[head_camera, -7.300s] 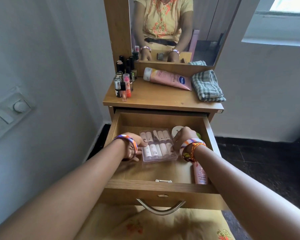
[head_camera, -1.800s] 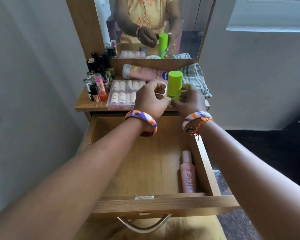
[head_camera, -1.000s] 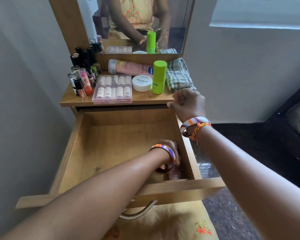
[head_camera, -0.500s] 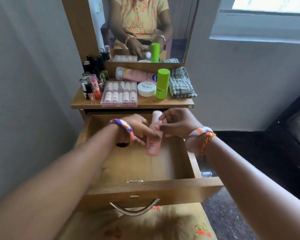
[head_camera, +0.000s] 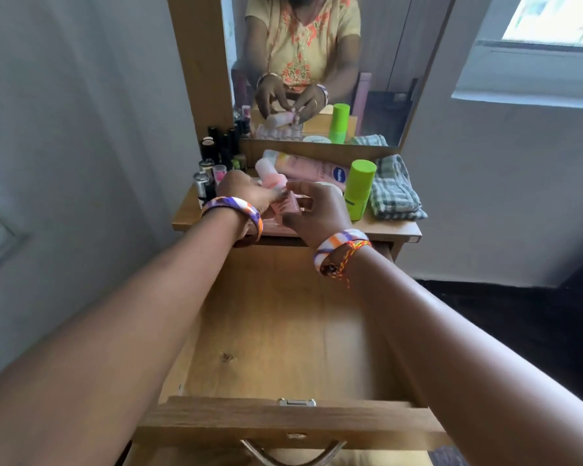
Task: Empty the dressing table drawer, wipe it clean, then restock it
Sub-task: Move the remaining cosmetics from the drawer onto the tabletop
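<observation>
round dark-blue brand badge on the pink lotion tube (head_camera: 312, 168) lying at frame centre, lettering too blurred to read, faint script along the tube likewise illegible

Open drawer (head_camera: 276, 331): bare wooden floor, free from the near front panel to the far end. Surface (head_camera: 389, 227) above: far left blocked by upright small bottles (head_camera: 206, 176); far centre by a lying pink tube (head_camera: 312, 168); right by a green bottle (head_camera: 360, 190) and folded checked cloth (head_camera: 396, 190). Only the near right edge strip stays open.
</observation>
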A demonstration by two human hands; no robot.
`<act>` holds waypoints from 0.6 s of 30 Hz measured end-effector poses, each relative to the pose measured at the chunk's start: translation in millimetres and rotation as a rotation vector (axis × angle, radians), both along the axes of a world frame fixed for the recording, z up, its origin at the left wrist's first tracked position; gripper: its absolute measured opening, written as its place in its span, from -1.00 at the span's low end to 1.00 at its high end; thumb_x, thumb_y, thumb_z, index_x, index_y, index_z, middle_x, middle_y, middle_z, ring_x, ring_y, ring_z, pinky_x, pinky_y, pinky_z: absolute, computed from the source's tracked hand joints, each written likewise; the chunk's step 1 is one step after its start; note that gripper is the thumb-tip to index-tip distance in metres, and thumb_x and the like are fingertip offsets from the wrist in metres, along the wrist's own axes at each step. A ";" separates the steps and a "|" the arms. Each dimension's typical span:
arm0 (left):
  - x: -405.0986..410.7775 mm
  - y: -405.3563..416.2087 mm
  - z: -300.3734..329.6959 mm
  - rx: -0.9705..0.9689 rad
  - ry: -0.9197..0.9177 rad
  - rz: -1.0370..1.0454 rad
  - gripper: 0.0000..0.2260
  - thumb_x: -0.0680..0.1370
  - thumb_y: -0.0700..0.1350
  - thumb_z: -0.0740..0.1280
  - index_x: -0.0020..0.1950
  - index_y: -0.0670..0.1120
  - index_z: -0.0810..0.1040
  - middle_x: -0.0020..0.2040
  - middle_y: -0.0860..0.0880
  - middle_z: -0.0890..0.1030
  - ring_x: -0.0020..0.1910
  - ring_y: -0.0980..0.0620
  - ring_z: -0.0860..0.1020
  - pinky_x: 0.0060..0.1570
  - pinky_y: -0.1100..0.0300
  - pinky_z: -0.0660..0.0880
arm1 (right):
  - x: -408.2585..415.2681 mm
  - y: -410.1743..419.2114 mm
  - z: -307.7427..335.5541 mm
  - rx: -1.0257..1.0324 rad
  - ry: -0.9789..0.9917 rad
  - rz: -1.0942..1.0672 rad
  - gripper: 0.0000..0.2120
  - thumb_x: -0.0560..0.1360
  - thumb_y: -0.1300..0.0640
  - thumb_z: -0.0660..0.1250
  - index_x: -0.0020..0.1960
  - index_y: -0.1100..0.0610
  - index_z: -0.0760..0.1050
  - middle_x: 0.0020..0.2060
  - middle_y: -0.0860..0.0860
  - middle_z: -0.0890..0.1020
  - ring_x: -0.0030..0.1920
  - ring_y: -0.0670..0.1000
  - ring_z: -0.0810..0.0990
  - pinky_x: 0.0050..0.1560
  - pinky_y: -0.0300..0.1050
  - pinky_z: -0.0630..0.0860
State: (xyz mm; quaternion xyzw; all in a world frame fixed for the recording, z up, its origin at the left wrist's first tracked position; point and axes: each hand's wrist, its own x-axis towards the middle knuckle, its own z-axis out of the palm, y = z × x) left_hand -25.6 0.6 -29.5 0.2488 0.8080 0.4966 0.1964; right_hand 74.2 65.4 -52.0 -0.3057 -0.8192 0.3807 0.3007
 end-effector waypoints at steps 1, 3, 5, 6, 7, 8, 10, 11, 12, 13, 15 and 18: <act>-2.8 1.6 -0.2 0.000 0.017 -0.002 -0.59 0.38 0.07 0.48 -0.02 -0.27 0.64 -0.02 -0.21 0.68 0.01 -0.16 0.64 0.13 -0.05 0.55 | -4.3 1.9 -0.2 0.003 -0.004 -0.013 -0.54 0.29 0.21 0.45 0.20 0.15 0.57 0.06 0.11 0.67 0.07 0.06 0.63 0.13 0.03 0.56; -4.5 3.3 0.3 -0.002 0.044 -0.013 -0.63 0.41 0.06 0.44 -0.04 -0.25 0.65 -0.04 -0.21 0.68 -0.01 -0.17 0.64 0.11 -0.07 0.56 | -11.0 5.7 -0.8 -0.005 -0.014 -0.038 -0.59 0.34 0.22 0.43 0.19 0.16 0.55 0.05 0.12 0.66 0.05 0.07 0.63 0.13 -0.02 0.56; -6.8 5.4 -0.8 -0.040 0.078 -0.026 -0.66 0.43 0.02 0.44 -0.03 -0.25 0.65 -0.04 -0.20 0.68 -0.01 -0.16 0.64 0.10 -0.08 0.56 | -15.8 8.7 -2.0 0.003 -0.011 -0.052 -0.67 0.40 0.21 0.39 0.17 0.16 0.55 0.05 0.11 0.66 -0.02 0.04 0.63 0.05 -0.13 0.56; -6.9 5.9 -1.0 -0.063 0.091 -0.035 -0.68 0.43 0.00 0.44 -0.01 -0.25 0.64 -0.02 -0.19 0.67 0.00 -0.15 0.63 0.11 -0.07 0.56 | -17.5 9.4 -2.5 0.012 -0.008 -0.058 -0.70 0.42 0.20 0.38 0.15 0.16 0.56 0.05 0.11 0.66 -0.07 0.01 0.62 0.00 -0.18 0.55; -7.3 6.4 -1.4 -0.078 0.103 -0.045 -0.69 0.43 -0.02 0.44 -0.01 -0.24 0.64 -0.01 -0.18 0.67 0.01 -0.14 0.63 0.10 -0.06 0.56 | -18.8 9.8 -3.2 0.020 -0.008 -0.063 -0.72 0.43 0.20 0.38 0.14 0.17 0.56 0.04 0.10 0.66 -0.11 -0.03 0.60 -0.04 -0.21 0.52; -7.4 6.3 -1.4 -0.084 0.112 -0.054 -0.72 0.44 -0.05 0.44 0.00 -0.24 0.64 0.00 -0.18 0.67 0.01 -0.14 0.63 0.10 -0.05 0.56 | -19.9 9.7 -3.5 0.027 -0.011 -0.067 -0.73 0.43 0.19 0.37 0.14 0.17 0.56 0.04 0.10 0.65 -0.12 -0.05 0.57 -0.07 -0.24 0.50; -6.3 4.3 -1.1 -0.091 0.118 -0.074 -0.79 0.46 -0.12 0.42 -0.02 -0.24 0.66 0.00 -0.18 0.67 0.02 -0.14 0.63 0.10 -0.04 0.56 | -21.3 9.8 -4.1 0.038 -0.022 -0.080 -0.73 0.44 0.19 0.36 0.14 0.16 0.56 0.05 0.09 0.65 -0.11 -0.04 0.59 -0.10 -0.28 0.46; -4.2 2.6 -0.4 -0.095 0.125 -0.086 -0.81 0.46 -0.13 0.41 -0.02 -0.23 0.66 -0.01 -0.18 0.67 0.02 -0.14 0.62 0.10 -0.04 0.56 | -21.2 10.1 -4.3 0.047 -0.030 -0.085 -0.72 0.44 0.18 0.36 0.15 0.16 0.56 0.05 0.09 0.65 -0.08 -0.02 0.61 -0.10 -0.29 0.45; -1.3 0.5 0.6 -0.097 0.139 -0.100 -0.80 0.46 -0.13 0.41 0.00 -0.23 0.66 0.00 -0.18 0.67 0.03 -0.14 0.62 0.11 -0.03 0.56 | -20.4 9.7 -4.2 0.053 -0.040 -0.087 -0.71 0.44 0.18 0.37 0.16 0.16 0.56 0.06 0.08 0.65 -0.04 0.00 0.62 -0.08 -0.29 0.45; 2.5 -1.5 2.0 -0.099 0.158 -0.114 -0.79 0.47 -0.13 0.40 0.04 -0.22 0.66 0.02 -0.17 0.67 0.05 -0.13 0.61 0.13 -0.02 0.55 | -19.0 9.5 -4.0 0.059 -0.043 -0.085 -0.69 0.42 0.18 0.39 0.17 0.16 0.55 0.06 0.08 0.65 -0.01 0.01 0.62 -0.05 -0.27 0.47; 11.1 -5.2 5.1 -0.108 0.208 -0.136 -0.79 0.49 -0.15 0.38 0.07 -0.22 0.65 0.04 -0.16 0.66 0.06 -0.12 0.60 0.11 0.04 0.55 | -14.1 8.9 -3.1 0.087 -0.044 -0.076 -0.64 0.39 0.19 0.44 0.17 0.17 0.55 0.06 0.09 0.64 -0.05 -0.02 0.58 0.02 -0.23 0.51; 27.0 -9.1 13.6 -0.110 0.336 -0.125 -0.80 0.51 -0.18 0.33 0.09 -0.20 0.62 0.00 -0.13 0.64 0.06 -0.10 0.59 -0.09 0.17 0.50 | 1.5 4.6 6.7 0.137 0.006 -0.070 -0.68 0.38 0.24 0.44 0.13 0.20 0.57 0.01 0.12 0.65 -0.09 -0.03 0.55 0.01 -0.19 0.53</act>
